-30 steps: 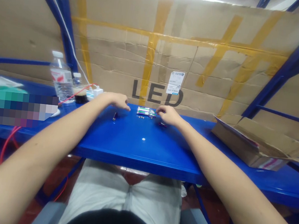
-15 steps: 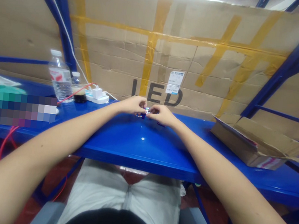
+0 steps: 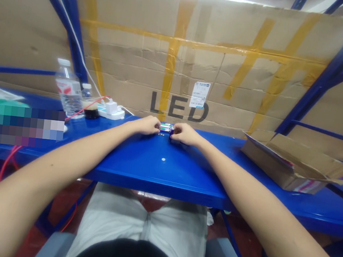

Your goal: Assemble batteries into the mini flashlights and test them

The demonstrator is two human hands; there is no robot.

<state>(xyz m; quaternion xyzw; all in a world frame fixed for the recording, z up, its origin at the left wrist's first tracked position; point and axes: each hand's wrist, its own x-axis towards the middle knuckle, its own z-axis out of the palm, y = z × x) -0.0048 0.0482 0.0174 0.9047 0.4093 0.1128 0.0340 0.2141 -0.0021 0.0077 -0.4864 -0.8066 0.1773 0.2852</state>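
Note:
Both my arms reach forward over a blue metal table [image 3: 142,170]. My left hand [image 3: 149,125] and my right hand [image 3: 184,134] rest close together at the far side of the table, fingers curled. Between them lies a small row of thin colourful pieces [image 3: 166,127], too small to name. My right hand's fingertips pinch a small dark purple piece at the row's right end. My left hand's fingertips touch the row's left end; what they hold, if anything, is hidden. A tiny white dot [image 3: 163,159] lies on the table nearer to me.
A taped cardboard sheet marked LED [image 3: 196,65] stands behind the table. At the left stand a water bottle [image 3: 66,91], a smaller dark bottle [image 3: 88,103] and a white power strip [image 3: 111,110] with a red cable. An open cardboard box [image 3: 293,166] lies at the right.
A second ago my hands were apart, either side of the row. They came together, lifted slightly with a small piece, and now rest low at the row again.

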